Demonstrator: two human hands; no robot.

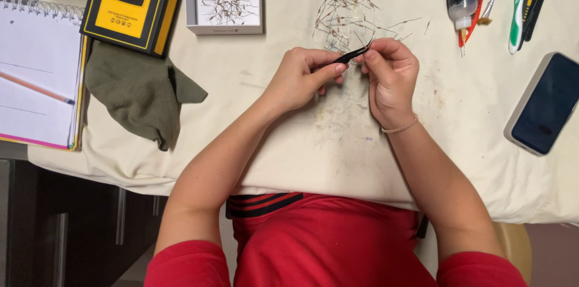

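Black tweezers (351, 56) are pinched in the left hand (300, 79); a thin wire part is best steadied by right hand (391, 73) fingers closed at the tips.

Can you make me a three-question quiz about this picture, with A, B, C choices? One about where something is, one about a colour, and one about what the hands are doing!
1. Where is the phone?
A. on the notebook
B. at the table's right edge
C. inside the white tray

2. What colour is the box beside the notebook?
A. yellow and black
B. blue
C. pink

3. What is the left hand doing?
A. lying flat and empty
B. holding the phone
C. pinching black tweezers

Answers:
1 B, the phone lies on the cloth near the right side.
2 A, its lid is yellow with black edges.
3 C, the tweezers' tip meets the right hand, whose fingertips pinch at something too small to tell, just below the pile of thin wire parts.
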